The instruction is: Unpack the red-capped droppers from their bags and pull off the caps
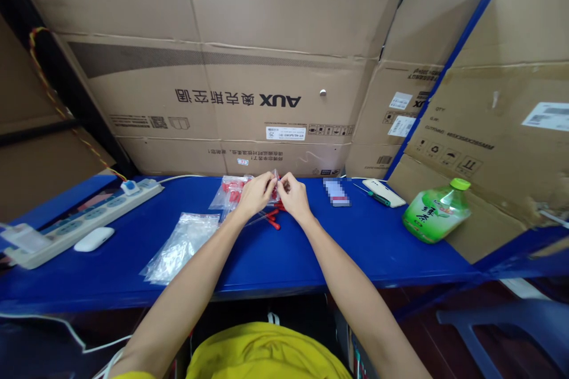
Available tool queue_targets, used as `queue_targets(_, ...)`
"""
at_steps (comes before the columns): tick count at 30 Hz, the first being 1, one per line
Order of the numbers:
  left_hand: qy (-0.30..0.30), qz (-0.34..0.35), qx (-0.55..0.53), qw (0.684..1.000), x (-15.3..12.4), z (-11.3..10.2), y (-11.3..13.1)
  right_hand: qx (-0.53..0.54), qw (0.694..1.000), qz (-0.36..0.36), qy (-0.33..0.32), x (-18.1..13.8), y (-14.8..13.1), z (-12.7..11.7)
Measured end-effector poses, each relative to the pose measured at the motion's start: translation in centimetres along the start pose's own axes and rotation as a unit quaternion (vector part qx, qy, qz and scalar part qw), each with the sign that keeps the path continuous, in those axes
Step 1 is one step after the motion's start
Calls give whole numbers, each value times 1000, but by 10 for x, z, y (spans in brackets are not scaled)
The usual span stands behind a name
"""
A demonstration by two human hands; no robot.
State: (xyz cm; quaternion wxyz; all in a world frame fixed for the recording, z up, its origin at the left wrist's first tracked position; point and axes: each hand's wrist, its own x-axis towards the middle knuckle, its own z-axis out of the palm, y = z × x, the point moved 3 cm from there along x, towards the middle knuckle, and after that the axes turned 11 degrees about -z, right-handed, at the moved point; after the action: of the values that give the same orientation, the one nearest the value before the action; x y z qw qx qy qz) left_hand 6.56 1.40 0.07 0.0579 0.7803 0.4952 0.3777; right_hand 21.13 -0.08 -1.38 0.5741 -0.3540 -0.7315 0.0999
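Observation:
My left hand (256, 194) and my right hand (293, 195) meet at the back of the blue table. The fingers of both are pinched on the upper edge of a small clear plastic bag (276, 177) that stands up between them. Most of this bag is hidden behind the hands. Beside my left hand lie other clear bags with red pieces (232, 188) inside. Loose thin clear sticks with red ends (273, 222) lie under and between the hands. Nearer to me, left of my left forearm, is a stack of flat clear zip bags (184, 246).
On the left are a white power strip (93, 213) and a white earbud case (94, 239). To the right lie a blurred-out phone-like item (336, 192), a green-handled screwdriver (379, 198), a cream flat case (391, 192) and a green bottle (435, 213). Cardboard (275, 12) walls the back.

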Motion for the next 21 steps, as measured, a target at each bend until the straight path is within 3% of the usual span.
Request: queue_targets(21, -24, -5, 53, 998, 2, 3, 2, -46, 998, 33, -7, 1, 8, 4)
